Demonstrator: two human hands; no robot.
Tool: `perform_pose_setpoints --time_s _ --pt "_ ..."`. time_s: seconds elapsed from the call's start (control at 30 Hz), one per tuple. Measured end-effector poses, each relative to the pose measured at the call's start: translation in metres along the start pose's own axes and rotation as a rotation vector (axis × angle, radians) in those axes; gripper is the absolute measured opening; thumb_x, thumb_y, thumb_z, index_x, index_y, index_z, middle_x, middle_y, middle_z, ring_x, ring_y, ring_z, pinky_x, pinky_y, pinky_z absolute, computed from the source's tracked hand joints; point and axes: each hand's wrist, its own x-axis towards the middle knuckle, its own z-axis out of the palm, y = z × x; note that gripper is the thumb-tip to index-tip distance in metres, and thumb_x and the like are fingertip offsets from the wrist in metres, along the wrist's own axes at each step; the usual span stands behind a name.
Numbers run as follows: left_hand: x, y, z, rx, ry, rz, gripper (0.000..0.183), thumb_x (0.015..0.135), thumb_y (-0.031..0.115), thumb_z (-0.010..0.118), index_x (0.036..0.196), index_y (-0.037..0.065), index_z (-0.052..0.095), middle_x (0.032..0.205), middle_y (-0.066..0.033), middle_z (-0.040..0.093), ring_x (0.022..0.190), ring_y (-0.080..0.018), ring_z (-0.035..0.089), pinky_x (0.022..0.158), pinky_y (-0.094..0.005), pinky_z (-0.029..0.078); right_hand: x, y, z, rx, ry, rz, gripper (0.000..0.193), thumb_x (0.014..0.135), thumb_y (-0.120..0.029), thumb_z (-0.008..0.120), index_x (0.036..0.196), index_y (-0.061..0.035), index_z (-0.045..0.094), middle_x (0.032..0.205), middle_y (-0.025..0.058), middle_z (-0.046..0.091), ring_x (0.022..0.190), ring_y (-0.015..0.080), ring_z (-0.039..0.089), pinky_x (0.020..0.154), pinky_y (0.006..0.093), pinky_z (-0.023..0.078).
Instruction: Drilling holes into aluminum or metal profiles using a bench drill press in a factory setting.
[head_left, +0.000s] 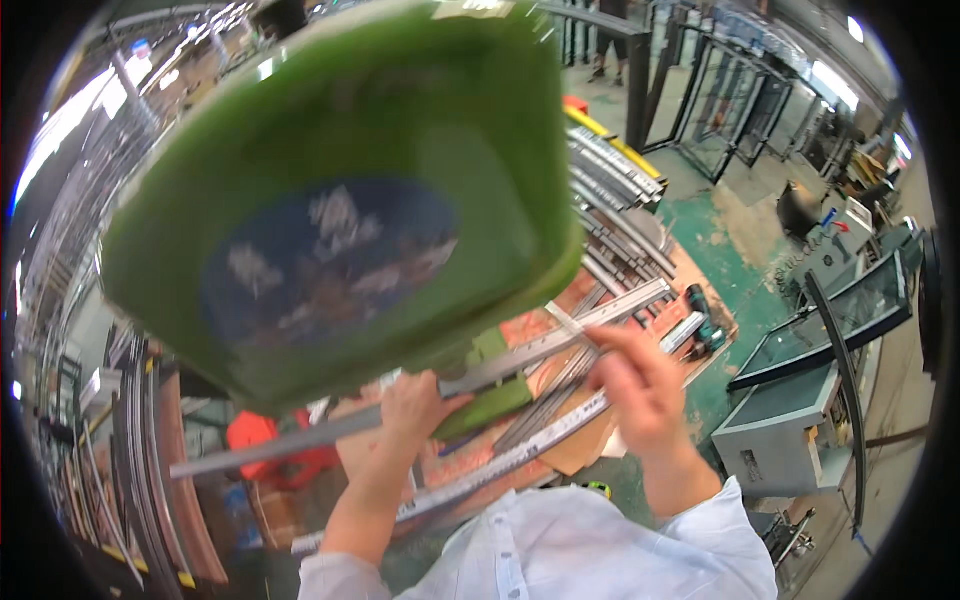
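A large green machine cover (500, 200) with a dark oval label fills the upper left, close in front and blurred. Below its edge, my left hand (408, 405) is closed round a long grey metal bar (320, 432), thumb pointing right. The bar slants from the lower left up to the right. Beside that hand is a green machine arm (485, 410), partly hidden by the cover. My right hand (642, 390) is raised at the bar's right part, slightly blurred. Its fingers are bent, and a short pale strip (566, 321) meets the fingertips, apparently pinched.
Metal profiles (615, 170) are stacked beyond the bar. A teal cordless drill (705, 320) lies at the bench's right edge. On the right stand a grey metal cabinet (775, 440) and a framed glass panel (835, 325). A red object (252, 432) sits at the left.
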Motion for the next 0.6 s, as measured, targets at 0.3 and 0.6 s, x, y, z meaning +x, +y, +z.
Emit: perform_pose_setpoints --time_s 0.3,0.6 --pt "0.002 -0.001 -0.002 -0.1 -0.064 -0.001 0.065 0.072 0.069 0.078 0.093 0.007 0.074 0.087 -0.0112 0.07 0.089 -0.0296 0.07 0.075 -0.0426 0.057 0.023 0.072 -0.005 0.222 0.398 -0.459 0.027 0.103 -0.01 0.054 0.126 0.0008 0.06 0.106 0.0095 0.066 0.095 0.0132 0.059 0.082 0.027 0.048" --pt "0.003 0.0 -0.002 -0.105 -0.1 -0.011 0.067 0.073 0.069 0.077 0.096 0.006 0.074 0.09 -0.0112 0.07 0.092 -0.0298 0.069 0.078 -0.0421 0.056 0.034 0.185 0.02 -0.716 -0.234 -0.478 0.051 0.071 -0.027 0.089 0.115 -0.0106 0.07 0.115 0.0107 0.068 0.111 0.0345 0.061 0.103 0.0453 0.042"
